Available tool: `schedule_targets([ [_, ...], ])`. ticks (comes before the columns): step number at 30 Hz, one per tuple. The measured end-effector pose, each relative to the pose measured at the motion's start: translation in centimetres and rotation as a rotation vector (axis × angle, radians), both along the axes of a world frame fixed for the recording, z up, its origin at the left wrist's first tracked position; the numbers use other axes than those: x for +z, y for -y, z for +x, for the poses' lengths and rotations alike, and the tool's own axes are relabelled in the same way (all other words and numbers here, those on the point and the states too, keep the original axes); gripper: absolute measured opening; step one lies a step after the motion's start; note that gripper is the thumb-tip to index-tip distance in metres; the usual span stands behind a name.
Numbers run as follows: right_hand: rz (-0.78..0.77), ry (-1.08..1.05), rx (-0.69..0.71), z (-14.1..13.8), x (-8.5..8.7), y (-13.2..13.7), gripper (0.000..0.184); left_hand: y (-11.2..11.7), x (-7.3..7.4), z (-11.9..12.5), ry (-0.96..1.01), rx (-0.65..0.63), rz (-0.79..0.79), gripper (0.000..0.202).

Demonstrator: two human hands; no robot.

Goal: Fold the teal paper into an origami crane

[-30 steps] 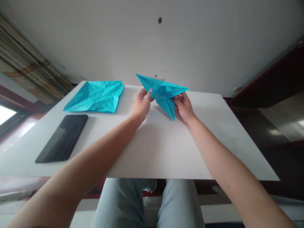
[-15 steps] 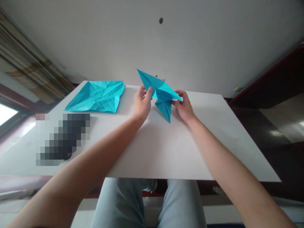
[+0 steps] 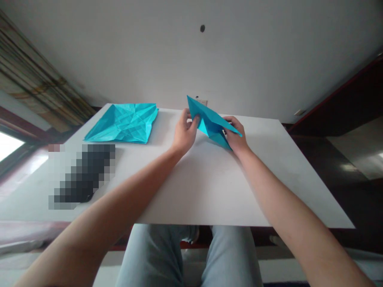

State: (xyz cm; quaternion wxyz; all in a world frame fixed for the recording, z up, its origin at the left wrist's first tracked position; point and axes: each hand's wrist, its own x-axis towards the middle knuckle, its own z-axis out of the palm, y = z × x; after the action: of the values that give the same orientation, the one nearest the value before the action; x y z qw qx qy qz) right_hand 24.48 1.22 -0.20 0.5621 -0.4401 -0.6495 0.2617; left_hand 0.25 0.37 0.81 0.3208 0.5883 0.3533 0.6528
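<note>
Both my hands hold a folded piece of bright blue origami paper (image 3: 211,124) just above the far part of the white table (image 3: 209,191). My left hand (image 3: 185,133) pinches its left side between thumb and fingers. My right hand (image 3: 236,133) grips its right side, with one sharp point sticking out past the fingers. To the left lies a flat blue sheet (image 3: 124,123) of the same paper, densely creased in a geometric pattern, out of reach of my fingers.
A dark flat object (image 3: 82,175), pixelated and unreadable, lies on the table's left side. The table's near edge runs above my knees in pale jeans (image 3: 185,255). A curtain (image 3: 36,79) and bright window (image 3: 8,145) are at the left; a white wall stands behind.
The folded paper has turned and dropped lower, and it now looks narrower. Both hands have shifted slightly right, with my left hand moving more. The creased sheet stays in place.
</note>
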Motion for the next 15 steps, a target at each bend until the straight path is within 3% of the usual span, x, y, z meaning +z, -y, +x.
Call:
schedule_targets([
  [3,-0.095,-0.127,-0.076,0.0,0.2,-0.2,0.041,-0.5,0.2,-0.4,0.067,-0.004,-0.034,0.031],
  [8,-0.157,-0.187,-0.037,-0.8,0.6,0.2,0.035,-0.9,0.3,-0.7,0.197,-0.071,-0.2,0.022],
  [15,-0.228,-0.288,-0.007,-0.6,0.7,0.3,0.055,-1.2,0.2,-1.2,0.23,-0.088,-0.267,0.023],
])
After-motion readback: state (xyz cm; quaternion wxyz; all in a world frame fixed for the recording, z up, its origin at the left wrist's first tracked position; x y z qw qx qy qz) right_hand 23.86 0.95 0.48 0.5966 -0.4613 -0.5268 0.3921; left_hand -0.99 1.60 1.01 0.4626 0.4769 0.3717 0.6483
